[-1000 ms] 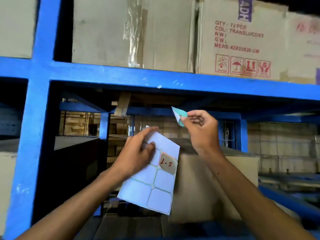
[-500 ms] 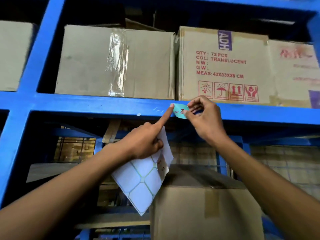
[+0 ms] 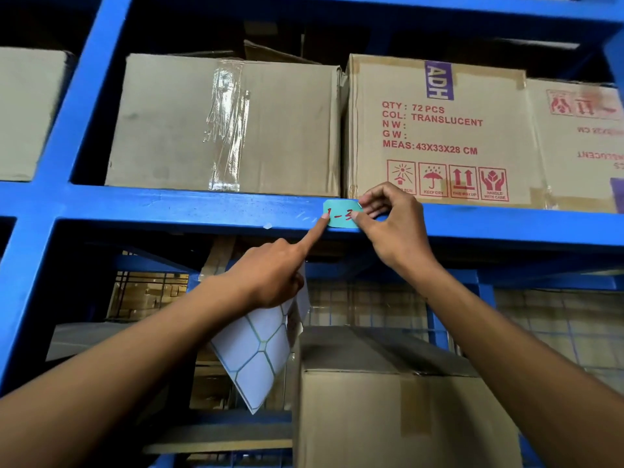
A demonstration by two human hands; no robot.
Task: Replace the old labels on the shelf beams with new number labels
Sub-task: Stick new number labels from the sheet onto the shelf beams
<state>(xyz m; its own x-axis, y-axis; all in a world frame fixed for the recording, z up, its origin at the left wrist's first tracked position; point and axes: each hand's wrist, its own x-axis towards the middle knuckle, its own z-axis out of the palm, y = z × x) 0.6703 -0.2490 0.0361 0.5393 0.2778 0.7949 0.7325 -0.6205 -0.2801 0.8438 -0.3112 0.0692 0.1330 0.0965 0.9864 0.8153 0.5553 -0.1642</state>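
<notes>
Head cam view, so starting closest to the lens: the sticker backing sheet (image 3: 260, 349) hangs below the left hand (image 3: 270, 275), gripped by the curled lower fingers while the index finger sticks out straight and presses the left end of the new label (image 3: 341, 214). It's a pale green sticker with red handwriting, "1-" and something I can't fully read because the right hand covers it. The right hand (image 3: 391, 228) has thumb and fingertips pinching the label's right end, and I can't tell if that end is stuck down yet or lifted off the metal. The label sits on the front face of the blue shelf beam (image 3: 169, 207), right under the printed carton (image 3: 439, 130) and near the seam with the taped carton (image 3: 223, 126). What could go wrong, I reckon: if the right end gets pushed down before the middle is smoothed, you get a bubble or crease, and it might end up crooked since only one fingertip is anchoring it. There's a little white scrap (image 3: 267, 226) on the beam's lower edge to the left, maybe old label residue; if that kind of gunk or dust is under the new one it may peel. Also the loosely held sheet could slip while the left hand focuses on pressing.
</notes>
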